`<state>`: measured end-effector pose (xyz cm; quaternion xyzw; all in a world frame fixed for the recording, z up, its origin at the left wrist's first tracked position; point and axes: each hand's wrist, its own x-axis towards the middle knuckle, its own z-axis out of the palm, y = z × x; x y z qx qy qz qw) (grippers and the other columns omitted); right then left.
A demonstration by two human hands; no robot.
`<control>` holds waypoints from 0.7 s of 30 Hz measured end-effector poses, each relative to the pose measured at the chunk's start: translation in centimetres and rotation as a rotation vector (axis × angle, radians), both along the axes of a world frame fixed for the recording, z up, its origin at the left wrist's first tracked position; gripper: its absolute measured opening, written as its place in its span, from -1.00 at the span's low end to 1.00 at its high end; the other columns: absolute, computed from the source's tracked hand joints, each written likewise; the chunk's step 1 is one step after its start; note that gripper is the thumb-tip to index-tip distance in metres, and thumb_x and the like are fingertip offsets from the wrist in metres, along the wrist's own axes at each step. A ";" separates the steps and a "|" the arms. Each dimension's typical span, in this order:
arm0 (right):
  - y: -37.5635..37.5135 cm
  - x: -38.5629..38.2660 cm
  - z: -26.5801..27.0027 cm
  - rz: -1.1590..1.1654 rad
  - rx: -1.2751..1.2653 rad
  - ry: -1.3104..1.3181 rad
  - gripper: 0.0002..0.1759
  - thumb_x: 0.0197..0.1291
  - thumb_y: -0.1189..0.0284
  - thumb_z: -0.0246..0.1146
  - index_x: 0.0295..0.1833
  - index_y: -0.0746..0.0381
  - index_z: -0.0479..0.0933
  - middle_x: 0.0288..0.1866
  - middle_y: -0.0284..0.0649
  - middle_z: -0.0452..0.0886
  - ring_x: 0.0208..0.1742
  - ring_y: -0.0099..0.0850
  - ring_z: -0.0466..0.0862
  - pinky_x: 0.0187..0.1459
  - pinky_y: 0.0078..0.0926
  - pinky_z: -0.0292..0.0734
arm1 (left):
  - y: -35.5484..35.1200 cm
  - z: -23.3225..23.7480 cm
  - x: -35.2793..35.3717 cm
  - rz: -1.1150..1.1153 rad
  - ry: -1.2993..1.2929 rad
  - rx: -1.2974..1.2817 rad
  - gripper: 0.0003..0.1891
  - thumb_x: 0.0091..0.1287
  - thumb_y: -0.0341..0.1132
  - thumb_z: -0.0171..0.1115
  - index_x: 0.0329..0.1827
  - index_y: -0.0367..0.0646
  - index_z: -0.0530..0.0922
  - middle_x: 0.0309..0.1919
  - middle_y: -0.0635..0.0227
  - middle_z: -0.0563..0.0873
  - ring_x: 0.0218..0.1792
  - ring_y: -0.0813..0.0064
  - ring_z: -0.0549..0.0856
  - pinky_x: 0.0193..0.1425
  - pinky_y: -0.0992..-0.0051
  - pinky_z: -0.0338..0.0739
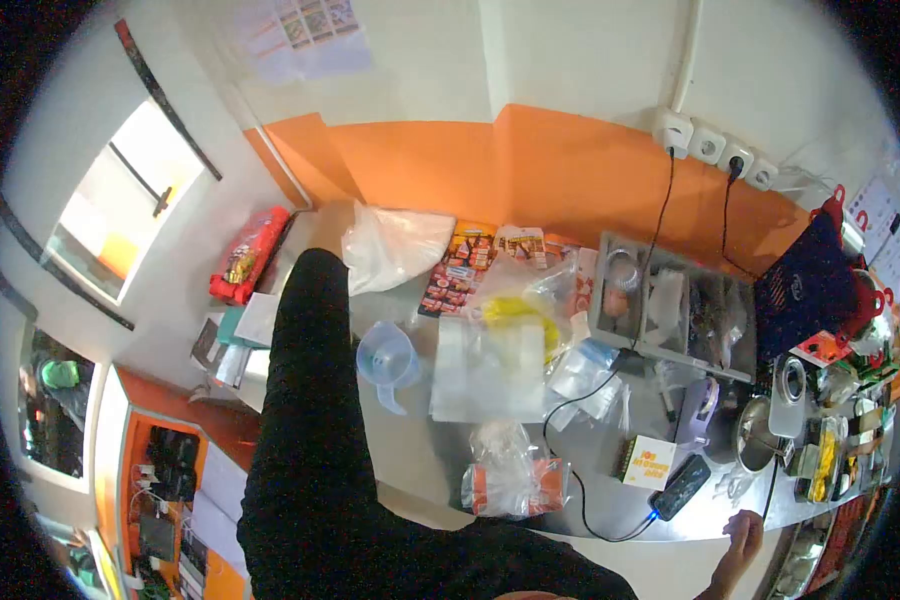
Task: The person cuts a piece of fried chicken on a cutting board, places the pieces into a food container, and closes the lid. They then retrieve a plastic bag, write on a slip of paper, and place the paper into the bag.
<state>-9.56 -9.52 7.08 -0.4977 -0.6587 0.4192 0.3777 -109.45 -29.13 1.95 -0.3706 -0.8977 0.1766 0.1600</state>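
While outstretched, left arm straight.

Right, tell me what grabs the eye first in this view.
A black sleeve cuts up the left-middle of the view, across the left end of the counter. Behind everything runs a bright orange wall. On the counter a blue jug sits just right of the sleeve, next to a heap of clear bags, and the right hand is at the near edge, low right.
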 end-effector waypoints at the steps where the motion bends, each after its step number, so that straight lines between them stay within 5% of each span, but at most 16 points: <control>1: -0.1 -0.3 0.2 -0.007 0.008 0.018 -0.78 0.48 0.33 0.13 -0.09 0.29 0.50 -0.34 -0.35 0.46 -0.30 -0.58 0.44 -0.19 -0.60 0.38 | 0.0 2.2 1.0 -0.011 0.032 -0.001 -0.69 0.29 -0.18 0.27 0.04 -0.06 0.67 -0.01 0.04 0.73 0.02 0.12 0.73 0.05 0.15 0.63; 2: -0.2 -0.5 0.3 -0.015 0.016 0.035 -0.78 0.48 0.33 0.13 -0.09 0.29 0.50 -0.36 -0.36 0.46 -0.32 -0.58 0.44 -0.21 -0.60 0.37 | 0.5 6.9 4.8 -0.024 0.063 -0.001 -0.64 0.28 -0.16 0.29 0.10 -0.06 0.63 0.02 0.04 0.71 0.03 0.09 0.72 0.05 0.14 0.63; 6: -0.5 0.3 -0.1 -0.051 0.021 0.086 -0.77 0.50 0.34 0.12 -0.08 0.30 0.51 -0.34 -0.33 0.50 -0.33 -0.56 0.48 -0.23 -0.58 0.42 | 1.3 10.9 3.6 -0.110 0.078 0.415 -0.49 0.28 -0.08 0.36 0.25 -0.06 0.50 0.07 0.13 0.64 0.03 0.13 0.71 0.00 0.11 0.64; 9: -0.7 0.5 -0.2 -0.074 0.014 0.102 -0.78 0.51 0.37 0.12 -0.08 0.32 0.53 -0.35 -0.29 0.55 -0.36 -0.55 0.52 -0.26 -0.58 0.47 | 3.3 15.1 6.3 0.101 -1.467 1.165 -0.39 0.31 -0.07 0.41 0.35 -0.10 0.40 0.02 0.23 0.64 0.01 0.24 0.71 -0.03 0.14 0.65; 12: -1.5 0.4 0.5 -0.052 0.036 0.120 -0.79 0.51 0.39 0.11 -0.10 0.32 0.54 -0.35 -0.28 0.56 -0.36 -0.55 0.53 -0.27 -0.58 0.48 | 4.6 18.4 11.0 0.092 -1.317 0.834 -0.29 0.35 -0.10 0.39 0.45 -0.16 0.25 -0.01 0.23 0.64 0.01 0.30 0.70 -0.04 0.17 0.64; 18: -2.5 2.7 0.4 -0.100 0.019 0.163 -0.78 0.51 0.38 0.11 -0.10 0.33 0.54 -0.34 -0.27 0.57 -0.34 -0.53 0.55 -0.24 -0.57 0.49 | 8.0 22.2 16.0 -0.074 -0.593 0.775 -0.37 0.32 -0.31 0.24 0.42 -0.22 0.23 0.01 0.07 0.66 0.03 0.32 0.72 -0.02 0.28 0.62; 21: -3.1 3.3 0.1 -0.071 0.014 0.154 -0.76 0.51 0.34 0.13 -0.06 0.33 0.54 -0.32 -0.27 0.58 -0.31 -0.52 0.55 -0.22 -0.55 0.51 | 10.1 26.2 20.3 -0.115 -0.841 0.914 -0.51 0.33 -0.31 0.14 0.32 -0.24 0.37 0.00 0.12 0.67 -0.01 0.34 0.71 -0.03 0.34 0.62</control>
